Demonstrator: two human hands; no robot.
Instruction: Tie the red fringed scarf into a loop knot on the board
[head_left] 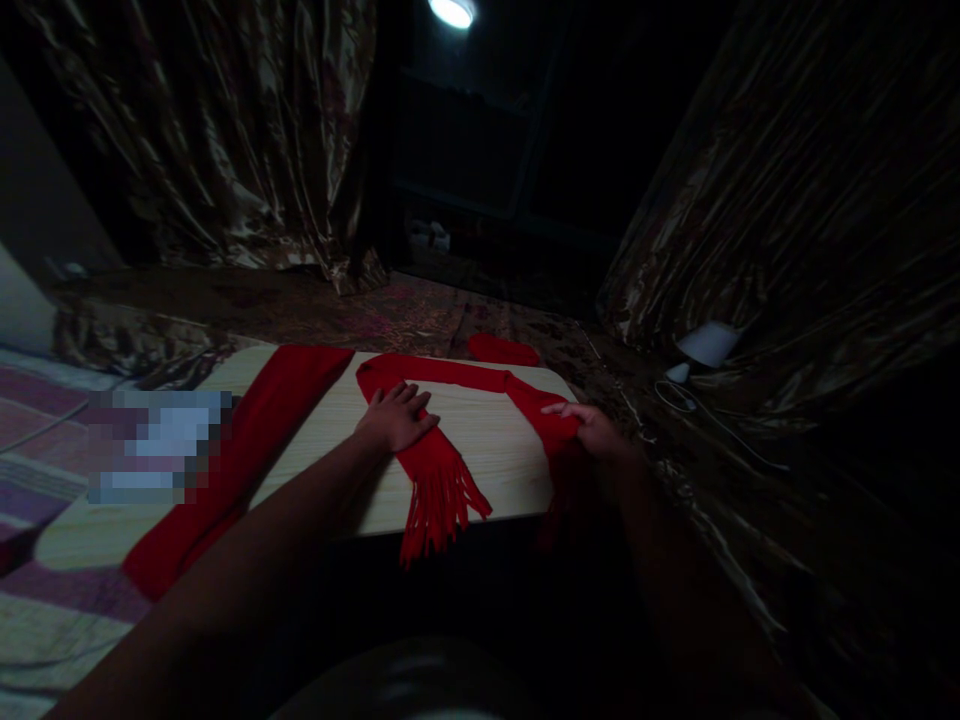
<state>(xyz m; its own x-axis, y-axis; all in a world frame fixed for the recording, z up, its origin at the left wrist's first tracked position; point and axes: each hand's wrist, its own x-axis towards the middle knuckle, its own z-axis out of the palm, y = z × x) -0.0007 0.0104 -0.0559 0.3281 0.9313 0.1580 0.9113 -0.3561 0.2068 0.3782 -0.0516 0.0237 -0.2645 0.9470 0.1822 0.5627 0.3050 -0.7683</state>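
Far left there's striped bedding in pinks, purples and off-white, kinda rumpled. Next to it sits a pixelated item, so any writing on it is unreadable. Behind that, a patterned curtain hangs in heavy folds with a bit of a satiny shine.

Then you get a long flat strip of red cloth running diagonally over a pale table with rounded corners and a streaky wood-grain top. The near end pokes out past the table's front edge.

Right of that is the red scarf, a solid, matte, soft-looking knit or woven thing, lying on the table bent into an arch with both ends toward the person. The left hand is flat on its left leg, fingers spread, pressing rather than gripping. Below it, a stringy fringe hangs over the edge.

Just past the table's back edge there's a rounded red bundle. The right hand is on the scarf's right leg, index finger stretched out, the others curled; can't tell if it's actually pinching the fabric. That end drops into shadow. Far right: a small lamp with a pale tapered shade.
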